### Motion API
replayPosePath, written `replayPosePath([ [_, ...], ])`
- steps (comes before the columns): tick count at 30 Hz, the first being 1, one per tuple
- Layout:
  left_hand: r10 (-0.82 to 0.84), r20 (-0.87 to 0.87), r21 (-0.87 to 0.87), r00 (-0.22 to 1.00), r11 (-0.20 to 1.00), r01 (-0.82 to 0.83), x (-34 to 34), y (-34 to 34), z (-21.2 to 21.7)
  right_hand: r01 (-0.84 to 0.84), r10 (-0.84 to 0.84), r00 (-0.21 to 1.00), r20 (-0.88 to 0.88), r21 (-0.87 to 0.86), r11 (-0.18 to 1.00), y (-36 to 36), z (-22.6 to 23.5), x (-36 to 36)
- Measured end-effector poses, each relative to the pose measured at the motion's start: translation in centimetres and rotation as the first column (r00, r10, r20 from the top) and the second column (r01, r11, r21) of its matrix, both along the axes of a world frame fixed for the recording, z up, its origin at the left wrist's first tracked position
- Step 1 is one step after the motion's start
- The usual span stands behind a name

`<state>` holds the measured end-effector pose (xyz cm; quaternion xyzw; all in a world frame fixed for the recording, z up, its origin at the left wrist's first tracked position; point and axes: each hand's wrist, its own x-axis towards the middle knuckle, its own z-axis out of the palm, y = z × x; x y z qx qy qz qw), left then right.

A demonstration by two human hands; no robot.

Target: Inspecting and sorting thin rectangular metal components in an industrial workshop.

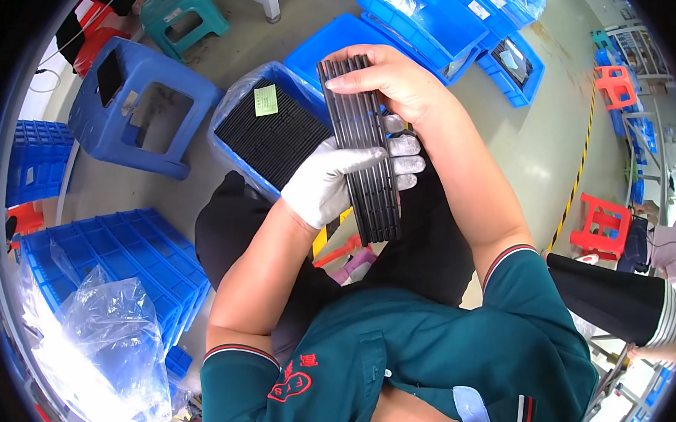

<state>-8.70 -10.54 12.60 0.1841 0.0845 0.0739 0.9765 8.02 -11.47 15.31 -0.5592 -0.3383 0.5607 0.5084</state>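
A stack of several thin black flat parts point(365, 144) stands on edge in front of me, above my lap. My left hand point(336, 180), in a white glove, wraps around the stack's lower half. My bare right hand point(392, 82) grips its upper end, thumb across the top edges. Just behind the stack sits a blue bin point(231, 144) lined with clear plastic and filled with rows of the same black parts point(273, 138), with a small green slip point(266, 100) lying on them.
A blue plastic stool point(138, 107) stands to the left, a teal stool point(182, 17) beyond it. Blue crates point(126, 253) with a clear bag point(108, 338) are at lower left. More blue trays point(435, 15) lie ahead. Red stools point(602, 224) and a seated person point(661, 255) are right.
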Motion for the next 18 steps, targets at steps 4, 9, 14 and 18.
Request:
replayPosePath([
  [4, -0.044, -0.04, -0.011, 0.998, 0.999, 0.044, 0.02, -0.02, 0.1, 0.031, -0.031, 0.999, -0.025, -0.003, 1.0, 0.02, -0.19, 0.05],
  [9, -0.068, -0.031, 0.016, 0.997, 0.998, 0.068, 0.41, -0.52, -0.38, -0.02, 0.019, 1.0, 0.016, 0.043, 0.999, 0.3, -0.55, 0.6],
  [14, -0.078, -0.032, 0.018, 0.996, 0.997, 0.079, 0.47, -0.46, -0.21, -0.037, 0.033, 0.998, 0.045, 0.087, 0.996, 0.26, -0.41, 0.75],
  [18, -0.072, -0.014, 0.007, 0.997, 0.997, 0.072, 0.38, -0.46, -0.31, -0.082, 0.059, 0.981, 0.185, 0.117, 0.99, 0.3, -0.08, 0.62],
])
